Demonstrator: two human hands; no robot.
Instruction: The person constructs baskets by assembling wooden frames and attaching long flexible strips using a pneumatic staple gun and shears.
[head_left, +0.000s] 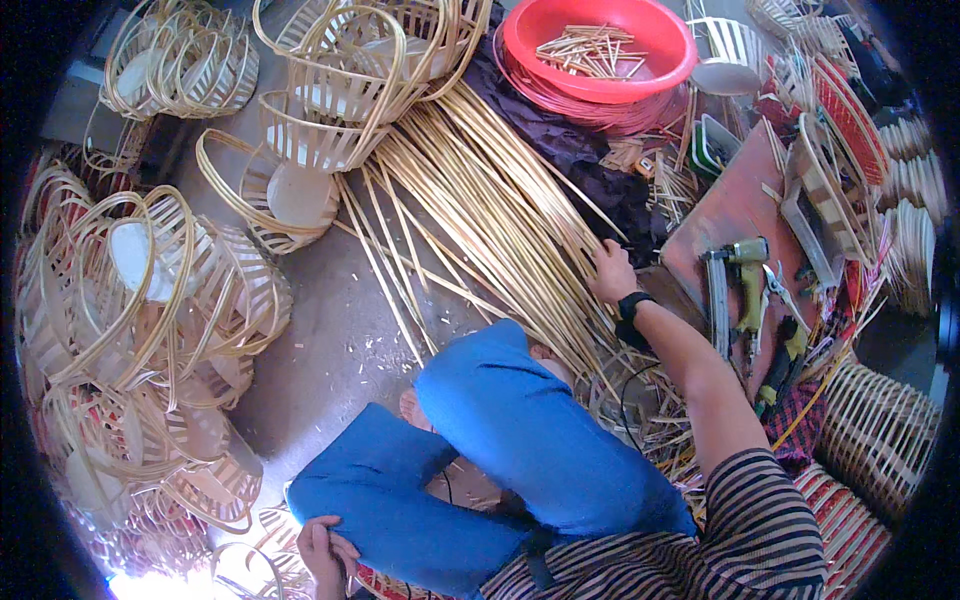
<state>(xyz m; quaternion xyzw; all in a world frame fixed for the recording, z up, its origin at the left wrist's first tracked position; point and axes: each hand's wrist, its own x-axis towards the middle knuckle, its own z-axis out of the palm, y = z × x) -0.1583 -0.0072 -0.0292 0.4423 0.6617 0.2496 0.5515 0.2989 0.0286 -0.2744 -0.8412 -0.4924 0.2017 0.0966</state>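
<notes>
My right hand (612,274), with a dark watch on its wrist, is at the right edge of a long bundle of pale bamboo strips (500,210). Its fingers are closed around a strip there; how many it holds is hard to make out. The strips lie fanned out on the floor, running from the baskets at the back toward my legs. At the lower left, my left hand (326,548) lies against my blue trouser leg with its fingers apart, holding nothing.
Woven baskets (160,260) crowd the left, with more (350,90) behind. A red basin (600,50) of short sticks stands at the back. On a reddish board (720,210) to the right lie a green nail gun (748,285) and pliers (782,296). Scraps litter the floor.
</notes>
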